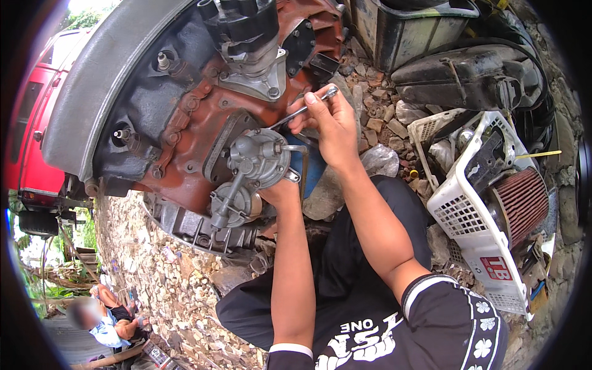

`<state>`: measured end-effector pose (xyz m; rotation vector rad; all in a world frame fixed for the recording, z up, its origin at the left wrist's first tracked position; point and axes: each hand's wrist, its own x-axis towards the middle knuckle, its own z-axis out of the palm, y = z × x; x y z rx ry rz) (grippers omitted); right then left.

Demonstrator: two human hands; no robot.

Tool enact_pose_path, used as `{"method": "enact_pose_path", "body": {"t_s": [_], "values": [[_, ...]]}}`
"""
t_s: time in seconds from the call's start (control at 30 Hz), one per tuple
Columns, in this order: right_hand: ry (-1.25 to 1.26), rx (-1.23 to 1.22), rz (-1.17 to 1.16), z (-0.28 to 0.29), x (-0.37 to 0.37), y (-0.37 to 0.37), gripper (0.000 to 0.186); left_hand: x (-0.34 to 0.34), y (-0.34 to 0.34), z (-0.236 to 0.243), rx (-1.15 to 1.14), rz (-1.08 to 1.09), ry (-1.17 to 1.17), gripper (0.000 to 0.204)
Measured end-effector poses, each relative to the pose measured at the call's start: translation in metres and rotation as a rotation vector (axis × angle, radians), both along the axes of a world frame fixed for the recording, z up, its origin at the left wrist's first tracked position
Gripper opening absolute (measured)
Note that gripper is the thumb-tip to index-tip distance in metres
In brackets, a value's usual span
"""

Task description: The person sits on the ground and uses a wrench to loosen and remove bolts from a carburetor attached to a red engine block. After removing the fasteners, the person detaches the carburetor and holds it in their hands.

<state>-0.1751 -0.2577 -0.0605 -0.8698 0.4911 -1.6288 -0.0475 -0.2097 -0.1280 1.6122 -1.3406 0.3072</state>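
My right hand point(330, 126) grips a slim steel wrench point(301, 110), its lower tip by the top of a grey metal pump point(259, 157). My left hand point(277, 194) is under that pump, its fingers hidden behind the housing, so I cannot tell their grip. The pump sits against the rust-red side of an engine block point(172, 154), beside a dark mounting plate point(225, 139). Above them is a silver bracket point(246, 83) carrying a black distributor cap point(237, 31). A bent metal pipe point(304, 166) runs down from the pump, with blue plastic point(314, 169) behind it.
A white crate point(450, 209) holding a pleated filter point(518, 203) lies at my right, below a black tank point(456, 80) and black bin point(404, 31). Rocks point(379, 160) lie around. A red vehicle point(34, 154) stands far left; another person point(114, 327) sits on the stony ground point(154, 265).
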Motion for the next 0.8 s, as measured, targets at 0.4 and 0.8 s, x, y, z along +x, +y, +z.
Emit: {"method": "enact_pose_path", "body": {"t_s": [0.4, 0.8], "values": [[-0.006, 0.311, 0.094, -0.001, -0.002, -0.008, 0.024, 0.003, 0.001, -0.004, 0.040, 0.041, -0.030, 0.024], [-0.099, -0.166, -0.030, 0.005, -0.005, 0.001, 0.026, 0.020, -0.006, -0.018, 0.084, 0.062, -0.156, 0.033]]}}
